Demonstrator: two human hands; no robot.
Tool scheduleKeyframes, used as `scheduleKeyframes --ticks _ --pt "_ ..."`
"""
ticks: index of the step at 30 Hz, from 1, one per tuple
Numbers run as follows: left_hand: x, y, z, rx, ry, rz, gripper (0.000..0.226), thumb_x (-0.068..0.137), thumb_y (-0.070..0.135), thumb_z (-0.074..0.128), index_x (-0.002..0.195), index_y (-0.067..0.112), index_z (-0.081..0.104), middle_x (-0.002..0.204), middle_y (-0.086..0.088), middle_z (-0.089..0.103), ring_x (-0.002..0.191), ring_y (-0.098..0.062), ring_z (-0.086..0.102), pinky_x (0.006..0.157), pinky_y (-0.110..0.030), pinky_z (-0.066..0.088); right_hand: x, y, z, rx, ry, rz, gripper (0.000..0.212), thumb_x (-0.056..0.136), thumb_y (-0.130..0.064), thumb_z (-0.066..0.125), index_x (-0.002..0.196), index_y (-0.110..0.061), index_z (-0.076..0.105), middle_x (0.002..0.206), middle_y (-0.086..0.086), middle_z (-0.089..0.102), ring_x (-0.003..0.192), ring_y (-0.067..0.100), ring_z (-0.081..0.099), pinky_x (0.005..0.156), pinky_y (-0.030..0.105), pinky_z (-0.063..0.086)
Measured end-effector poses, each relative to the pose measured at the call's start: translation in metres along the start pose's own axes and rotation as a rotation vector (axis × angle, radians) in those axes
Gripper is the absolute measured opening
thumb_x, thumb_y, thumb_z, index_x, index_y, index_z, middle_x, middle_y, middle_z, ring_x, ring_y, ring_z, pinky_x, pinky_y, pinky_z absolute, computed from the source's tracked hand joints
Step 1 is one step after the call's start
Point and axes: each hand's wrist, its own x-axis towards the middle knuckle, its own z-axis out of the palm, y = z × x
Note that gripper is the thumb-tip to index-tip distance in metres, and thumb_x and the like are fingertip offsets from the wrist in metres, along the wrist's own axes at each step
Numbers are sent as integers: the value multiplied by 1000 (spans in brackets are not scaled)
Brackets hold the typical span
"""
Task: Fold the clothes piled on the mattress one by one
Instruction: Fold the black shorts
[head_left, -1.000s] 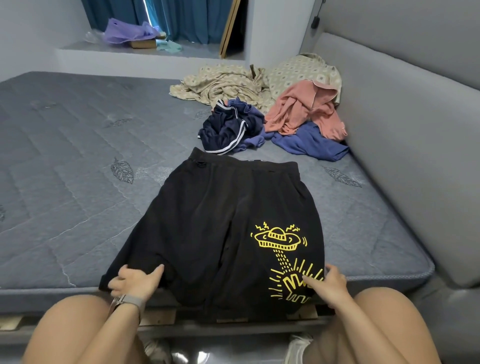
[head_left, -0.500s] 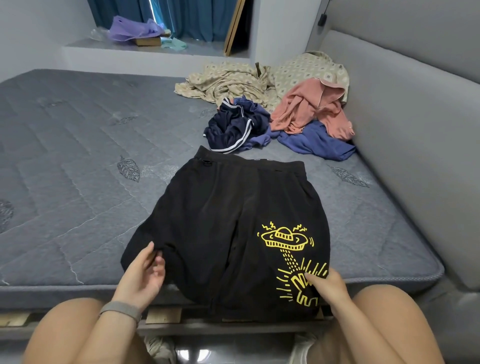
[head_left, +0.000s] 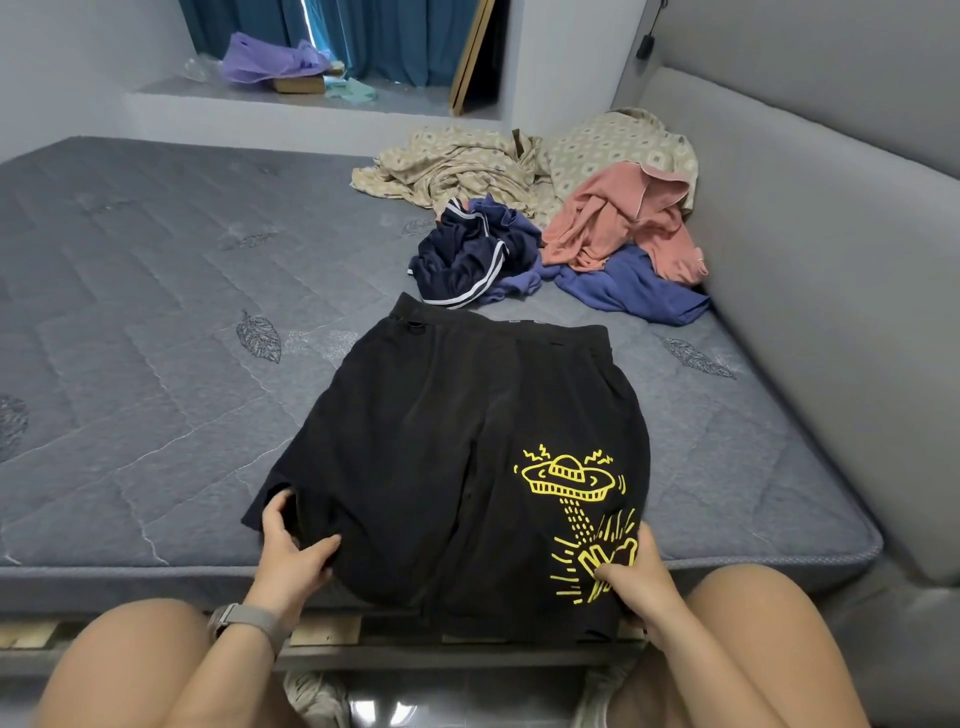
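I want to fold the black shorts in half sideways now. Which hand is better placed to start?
Left. The left hand already grips the shorts at their left hem corner; the right hand only rests on the print.

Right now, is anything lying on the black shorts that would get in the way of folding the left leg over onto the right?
Nothing visible does. The black shorts lie flat with only the two hands on the hem: the left hand holds the left leg's edge, the right hand rests by the yellow print. The pile of clothes sits beyond the waistband.
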Motion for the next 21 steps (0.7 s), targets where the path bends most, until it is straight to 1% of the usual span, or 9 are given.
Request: scheduleKeyframes --ticks 3,5,7,10,13,15,17,19,21 --pt "1 4 -2 121 47 212 60 87 -14 54 126 30 48 132 -1 50 121 -20 50 100 -39 45 -2 -2 -1 48 -11 13 64 85 4 54 136 -30 35 109 -2 63 106 20 58 97 46 49" --pt "-1 10 -1 196 94 317 53 83 -17 56 116 25 57 126 -6 56 110 -17 56 95 -24 45 -3 -2 -2 50 -17 13 66 86 5 52 140 -29 33 110 -2 63 106 20 58 98 46 49" --pt "-4 15 1 237 135 392 52 80 -17 60 115 22 60 122 -9 59 107 -19 58 93 -22 44 -4 -2 -2 48 -21 7 67 86 6 51 141 -27 32 111 -1 62 108 20 57 99 46 48" --pt "-3 13 2 -57 63 286 57 85 -9 60 135 18 50 134 -4 55 121 -18 52 106 -37 39 -5 -2 -1 49 -23 5 67 86 6 52 142 -25 32 114 1 61 109 20 57 99 47 48" --pt "2 3 6 -276 -50 107 86 81 -1 68 149 31 24 147 -1 42 129 -20 47 110 -46 35 -6 -3 0 58 -32 -2 65 84 6 55 137 -26 34 109 -4 60 104 16 57 97 42 48" --pt "3 -1 12 -31 -29 39 111 71 10 82 150 37 8 156 -4 19 140 -24 30 115 -47 28 -8 -6 1 75 -48 -6 64 84 7 58 133 -27 35 106 -8 59 99 11 55 92 35 46" --pt "0 -5 16 305 -12 33 119 71 9 84 153 25 -1 157 -12 5 144 -26 13 118 -41 18 -10 -7 2 91 -62 -14 65 83 8 58 132 -29 34 106 -7 59 98 9 56 86 32 47" --pt "-1 -11 18 447 -3 192 109 72 5 82 152 20 10 153 -15 16 141 -25 19 117 -38 18 -10 -8 2 114 -62 -7 63 84 8 56 130 -29 34 106 -6 60 98 9 56 80 31 49" --pt "0 -14 15 499 16 338 89 75 4 78 147 22 28 146 -5 34 135 -18 34 115 -38 26 -10 -8 2 149 -45 -8 62 85 8 54 134 -26 36 108 -2 63 101 15 59 86 38 52"
